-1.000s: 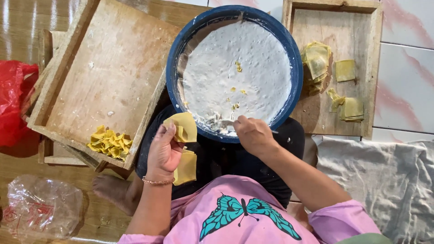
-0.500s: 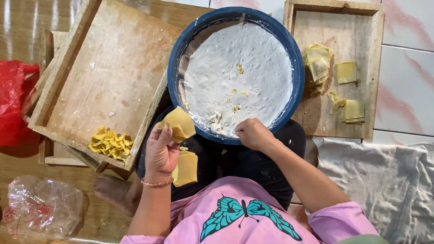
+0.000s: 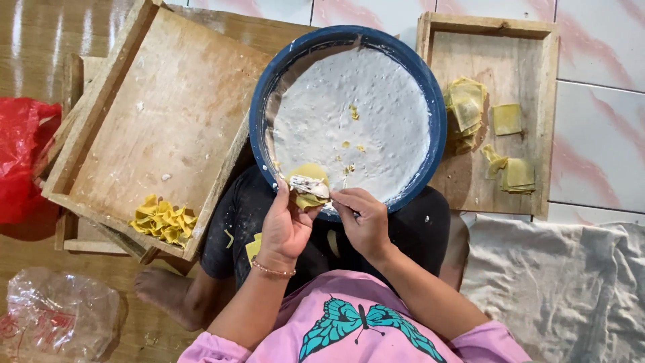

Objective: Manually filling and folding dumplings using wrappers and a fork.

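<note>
Head view: left hand (image 3: 285, 225) cups a thin yellow dough wrapper (image 3: 308, 191) w/ a dab of pale filling (image 3: 309, 186) on it, fingers curled up around its underside, holding it just over the near rim of the blue basin (image 3: 259, 114) at approx 6 o'clock. Right hand (image 3: 363, 218) sits touching the wrapper's 3 o'clock edge, fingers pinched as if on a small tool or the wrapper edge, can't tell which. Wrapper looks light, soft, floppy & likely tears easily; filling prob sticky, so best held from below in the palm w/ light pinches at the corners, not squeezed mid-sheet. Basin holds a wide layer of white paste w/ a few yellow scraps; its rim is right against the hands, so little room toward 12. At 9–10 o'clock a big wooden tray (image 3: 168, 114) lies tilted on other trays, a heap of folded yellow pieces (image 3: 162, 220) at its low corner, lots of bare board beside them. At 2 o'clock a second wooden tray (image 3: 487, 30) carries stacks of flat wrappers (image 3: 467, 111). More loose wrappers (image 3: 253, 245) lie on the lap. Red bag (image 3: 20, 154) at 9, clear plastic bag (image 3: 57, 312) at 8, grey cloth (image 3: 557, 282) at 4 on the floor.
</note>
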